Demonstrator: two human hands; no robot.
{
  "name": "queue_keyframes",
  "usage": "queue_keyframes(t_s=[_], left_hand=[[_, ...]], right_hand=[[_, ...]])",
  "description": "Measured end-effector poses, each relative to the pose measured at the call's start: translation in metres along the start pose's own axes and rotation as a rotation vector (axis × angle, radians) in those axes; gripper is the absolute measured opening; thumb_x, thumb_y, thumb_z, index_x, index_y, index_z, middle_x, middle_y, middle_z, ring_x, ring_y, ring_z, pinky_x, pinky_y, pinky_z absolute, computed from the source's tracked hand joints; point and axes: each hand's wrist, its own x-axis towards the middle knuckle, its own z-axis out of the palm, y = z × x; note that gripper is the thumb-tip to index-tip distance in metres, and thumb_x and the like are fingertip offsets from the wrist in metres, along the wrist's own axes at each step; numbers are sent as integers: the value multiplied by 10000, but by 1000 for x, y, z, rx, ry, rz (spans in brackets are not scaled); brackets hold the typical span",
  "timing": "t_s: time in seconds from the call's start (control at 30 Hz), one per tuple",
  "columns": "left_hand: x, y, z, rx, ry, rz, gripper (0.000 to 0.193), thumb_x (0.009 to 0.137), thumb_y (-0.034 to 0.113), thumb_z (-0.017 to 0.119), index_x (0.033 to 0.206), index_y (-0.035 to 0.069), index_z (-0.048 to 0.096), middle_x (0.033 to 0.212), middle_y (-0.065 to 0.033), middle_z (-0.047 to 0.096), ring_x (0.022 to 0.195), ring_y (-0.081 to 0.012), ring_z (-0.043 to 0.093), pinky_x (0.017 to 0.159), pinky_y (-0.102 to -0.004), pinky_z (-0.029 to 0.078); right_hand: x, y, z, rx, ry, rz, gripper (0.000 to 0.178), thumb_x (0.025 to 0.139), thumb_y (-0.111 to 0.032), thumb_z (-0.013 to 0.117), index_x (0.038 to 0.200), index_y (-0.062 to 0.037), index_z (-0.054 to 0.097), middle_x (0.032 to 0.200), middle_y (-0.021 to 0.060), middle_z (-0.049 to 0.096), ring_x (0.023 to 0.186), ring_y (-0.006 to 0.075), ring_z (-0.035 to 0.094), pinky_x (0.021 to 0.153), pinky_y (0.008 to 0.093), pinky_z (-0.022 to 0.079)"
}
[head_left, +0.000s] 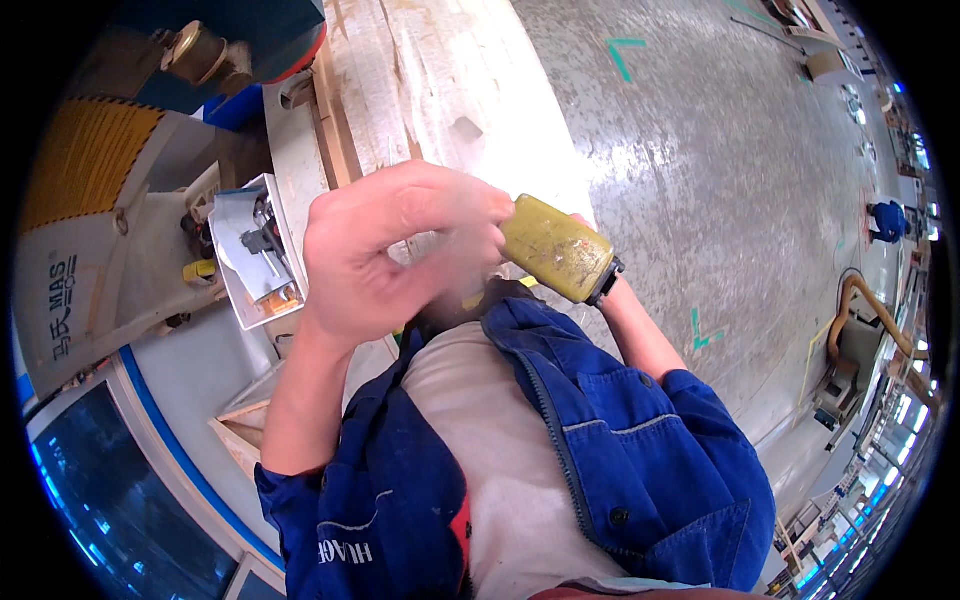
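Observation:
A worn yellow-green boxy thing (556, 246) with rounded corners and a black end is held up in front of my chest. My right hand (582, 219) is behind it and mostly hidden by it; only a bit of finger shows beyond its upper edge, and the wrist comes out below. My left hand (370, 250) is raised beside it, with curled fingers and thumb forming a ring. Its fingertips come close to the thing's left end and are smeared by motion, so what they pinch, if anything, cannot be made out.
Beyond my hands lies a long, pale, brightly lit work surface (440, 80). At left stand an open white box (262, 250) of small parts and a grey machine (80, 290) with a yellow panel. Grey floor (680, 150) with green marks stretches right; a person in blue (888, 220) is far off.

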Motion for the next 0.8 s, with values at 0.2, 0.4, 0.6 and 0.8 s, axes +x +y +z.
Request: queue_keyframes(t_s=[0.2, 0.4, 0.6, 0.8], left_hand=[[8, -1, 10, -651, 165, -446, 191, 977, 94, 563, 1058, -67, 626, 870, -156, 690, 688, -165, 678, 625, -249, 561], [25, 8, 26, -304, 206, -478, 137, 955, 14, 558, 1046, -62, 626, 836, -107, 660, 693, -106, 635, 619, -217, 530], [30, 1, -2, -16, -108, -102, 192, 917, -66, 554, 1053, -22, 683, 931, -108, 626, 740, -120, 637, 657, -230, 538], [28, -7, 2, -88, -41, -104, 162, 945, -48, 530, 1043, -42, 659, 971, -125, 638, 796, -141, 664, 710, -242, 553]], right_hand=[[2, -3, -3, -602, -26, -178, 334, 837, -42, 690, 1169, -16, 673, 1058, 82, 725, 943, 113, 678, 826, 279, 544], [-3, 2, 1, -148, 30, -27, 432, 880, -75, 656, 1304, -34, 581, 1254, 123, 644, 1098, 161, 637, 937, 321, 514], [-8, 8, -9, -687, -29, -180, 418, 926, -293, 640, 1325, -195, 563, 1358, 50, 563, 1270, 268, 518, 1057, 410, 413], [-7, 5, -22, -946, -65, -275, 396, 915, -289, 656, 1289, -175, 588, 1289, 49, 604, 1203, 272, 560, 1013, 410, 441]])
